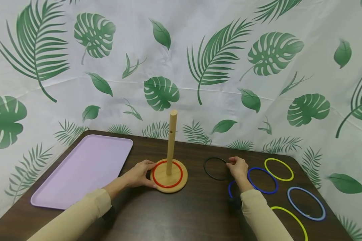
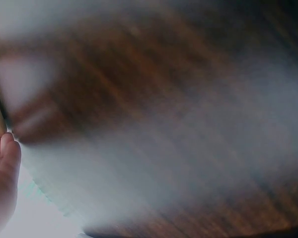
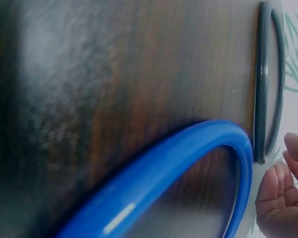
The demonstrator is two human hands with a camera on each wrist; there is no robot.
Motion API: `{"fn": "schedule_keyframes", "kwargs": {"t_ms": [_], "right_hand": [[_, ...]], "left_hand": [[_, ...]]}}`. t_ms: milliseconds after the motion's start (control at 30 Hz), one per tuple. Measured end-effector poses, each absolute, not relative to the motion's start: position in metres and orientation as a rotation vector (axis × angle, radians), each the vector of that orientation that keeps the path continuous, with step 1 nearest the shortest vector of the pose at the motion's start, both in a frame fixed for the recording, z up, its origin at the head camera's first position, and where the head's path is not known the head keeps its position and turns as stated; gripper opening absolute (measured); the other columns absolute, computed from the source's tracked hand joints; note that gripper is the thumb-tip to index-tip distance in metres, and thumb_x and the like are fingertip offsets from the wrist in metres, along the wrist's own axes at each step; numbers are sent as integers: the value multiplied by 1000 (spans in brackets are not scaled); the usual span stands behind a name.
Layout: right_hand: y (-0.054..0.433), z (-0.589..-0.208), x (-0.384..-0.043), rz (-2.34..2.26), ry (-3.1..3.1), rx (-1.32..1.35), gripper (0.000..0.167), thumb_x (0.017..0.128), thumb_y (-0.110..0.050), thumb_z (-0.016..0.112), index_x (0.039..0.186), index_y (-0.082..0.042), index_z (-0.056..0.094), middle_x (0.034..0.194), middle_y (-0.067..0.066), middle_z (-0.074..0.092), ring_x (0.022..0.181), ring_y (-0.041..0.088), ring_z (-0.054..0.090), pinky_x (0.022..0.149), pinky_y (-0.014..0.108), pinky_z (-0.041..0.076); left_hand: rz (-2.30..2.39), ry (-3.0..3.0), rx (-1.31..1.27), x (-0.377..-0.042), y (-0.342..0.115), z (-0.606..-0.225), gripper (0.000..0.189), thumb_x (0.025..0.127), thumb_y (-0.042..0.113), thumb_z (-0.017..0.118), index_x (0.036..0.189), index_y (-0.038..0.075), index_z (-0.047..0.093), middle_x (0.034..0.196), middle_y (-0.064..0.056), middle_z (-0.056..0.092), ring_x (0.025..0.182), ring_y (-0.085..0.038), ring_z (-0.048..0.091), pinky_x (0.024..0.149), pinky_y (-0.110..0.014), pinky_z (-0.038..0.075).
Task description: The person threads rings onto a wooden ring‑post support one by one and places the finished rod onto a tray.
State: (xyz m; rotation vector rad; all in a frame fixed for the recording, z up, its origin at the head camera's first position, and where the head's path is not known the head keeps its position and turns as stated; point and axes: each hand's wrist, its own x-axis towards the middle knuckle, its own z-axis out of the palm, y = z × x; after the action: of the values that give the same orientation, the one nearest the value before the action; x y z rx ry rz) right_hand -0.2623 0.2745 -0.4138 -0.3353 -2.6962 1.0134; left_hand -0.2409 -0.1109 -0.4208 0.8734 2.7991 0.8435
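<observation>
Head view: one wooden base with an upright peg; one red ring lying flat on it, around the peg; the left hand at the base's left edge, thumb and fingers spread apart, touching the rim rather than clenched. One black ring, flat on the dark table to the right of the base; the right hand at its right side, fingers loosely bent, which from my remote seat I judge to be a pickup beginning. Also listed: a blue ring, a second blue ring partly hidden by the right wrist, two yellow rings, a light blue ring, a lilac tray at left. For a clean lift I would pinch the black ring's rim between thumb and fingertips and raise it level, the left hand steadying the base lightly. Left wrist view: mostly blurred table; fingertips at a pale wooden edge; how hard they press, I cannot tell. Right wrist view: black ring nearly edge-on; thumb and curved fingers parted, nothing visible between them; contact I cannot confirm. Blue ring in the foreground: I would keep the wrist high enough not to drag it.
</observation>
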Motion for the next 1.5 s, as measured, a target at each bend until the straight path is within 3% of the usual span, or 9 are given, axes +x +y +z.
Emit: {"fn": "schedule_keyframes", "kwargs": {"t_ms": [467, 900, 1167, 1500], "right_hand": [[279, -418, -262, 896, -2806, -319, 24, 80, 0, 64, 103, 7, 64, 93, 22, 64, 95, 40, 58, 84, 51, 44], [280, -421, -261, 820, -2794, -280, 19, 74, 0, 60, 91, 6, 65, 83, 19, 65, 92, 42, 58, 82, 52, 43], [280, -419, -259, 831, -2771, -297, 18, 76, -3, 59, 90, 6, 66, 94, 24, 66, 97, 45, 57, 83, 54, 43], [283, -419, -262, 879, -2687, -289, 15, 81, -5, 63, 91, 5, 68, 91, 23, 67, 91, 43, 59, 80, 51, 44]], "left_hand": [[853, 2802, 885, -242, -109, -421, 86, 68, 39, 83, 130, -10, 49, 127, -23, 52, 119, -38, 49, 100, -51, 39], [856, 2799, 888, -241, -109, -421, 86, 68, 38, 83, 130, -11, 49, 126, -24, 52, 118, -38, 50, 100, -51, 40], [844, 2808, 910, -240, -111, -421, 86, 68, 38, 83, 129, -12, 49, 126, -25, 52, 118, -39, 49, 99, -51, 40], [847, 2804, 883, -240, -111, -421, 87, 68, 39, 83, 130, -12, 49, 126, -24, 52, 118, -38, 49, 99, -51, 40]]}}
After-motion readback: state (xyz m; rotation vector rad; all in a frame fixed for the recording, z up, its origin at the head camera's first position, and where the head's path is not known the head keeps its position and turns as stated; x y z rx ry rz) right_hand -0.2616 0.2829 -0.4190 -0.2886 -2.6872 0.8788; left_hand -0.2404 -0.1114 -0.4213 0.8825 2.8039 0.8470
